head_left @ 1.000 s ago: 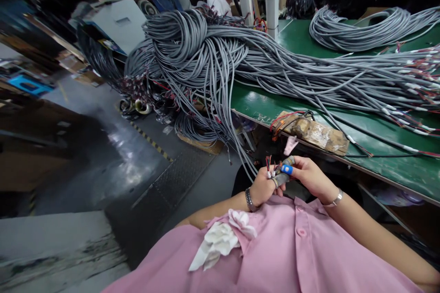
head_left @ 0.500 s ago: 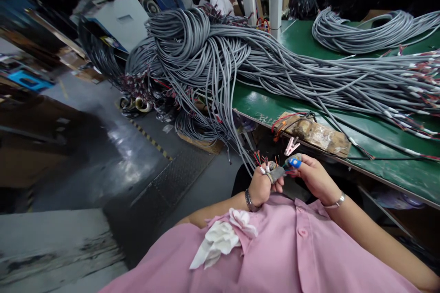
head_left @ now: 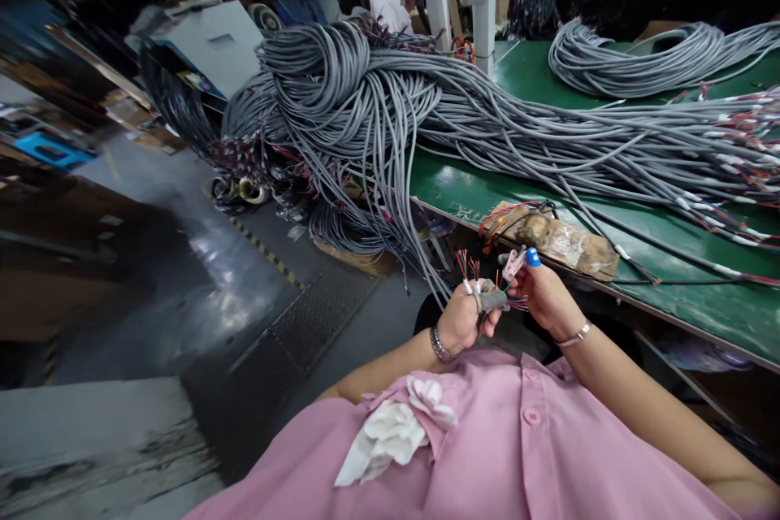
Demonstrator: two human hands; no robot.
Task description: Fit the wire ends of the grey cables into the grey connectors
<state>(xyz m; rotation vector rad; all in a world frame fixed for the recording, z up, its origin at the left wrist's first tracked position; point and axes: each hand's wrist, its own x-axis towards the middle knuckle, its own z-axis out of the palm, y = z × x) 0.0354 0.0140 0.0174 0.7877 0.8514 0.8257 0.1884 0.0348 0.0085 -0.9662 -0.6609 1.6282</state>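
Note:
My left hand (head_left: pixel 460 321) is closed around the ends of grey cables (head_left: pixel 434 280), its thumb and finger wrapped in grey tape. Coloured wires (head_left: pixel 466 266) with bare tips fan out above that hand, below them white sleeves. A second bunch of thin coloured wires (head_left: pixel 517 304) sticks out on the right side, toward my other hand. My right hand (head_left: pixel 545 296), blue tape on its thumb, grips a pale pink clip (head_left: pixel 513 265) at the bench edge. Its inner fingers are partly hidden behind the clip and thumb.
A worn wooden block (head_left: pixel 557 240) with red and black leads lies along the edge of the green bench (head_left: pixel 448 187). Long grey cables (head_left: pixel 487 110) cover much of the bench and hang over its left end. A coil (head_left: pixel 639 57) lies behind. A person (head_left: pixel 388 0) sits beyond.
My right hand has moved up from the wires beside my left hand to the pink clip, which now tilts differently. My left hand keeps hold of the cables, nearly in place.

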